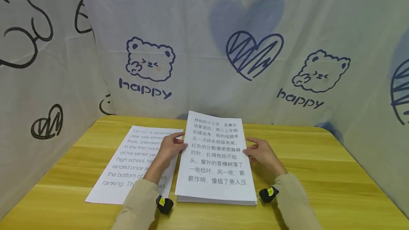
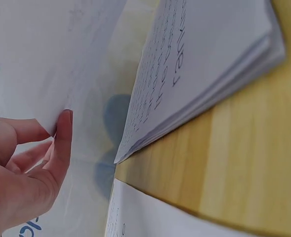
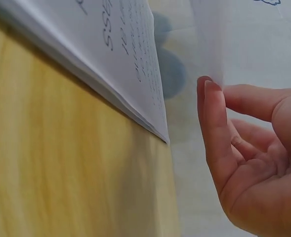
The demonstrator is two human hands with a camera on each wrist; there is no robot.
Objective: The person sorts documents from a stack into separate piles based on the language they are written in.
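Observation:
Between both hands a sheet of paper (image 1: pixel 217 159) printed with Chinese text is held up above a stack of paper (image 2: pixel 224 54). My left hand (image 1: pixel 172 148) pinches its left edge between thumb and fingers; the left wrist view shows this hand (image 2: pixel 31 168) gripping the edge well above the stack. On the opposite edge, my right hand (image 1: pixel 260 152) pinches the sheet the same way, also seen as a hand (image 3: pixel 259 143) in the right wrist view. English print shows on the stack's top page. Left of it lies another sheet with English text (image 1: pixel 127 166), partly covered by my left forearm.
A yellow wood-grain table (image 1: pixel 319 173) bears the papers. White cloth (image 1: pixel 198 81) with printed bears and hearts hangs behind the table and along its sides. Each wrist wears a small black device (image 1: pixel 164 205) with a yellow mark.

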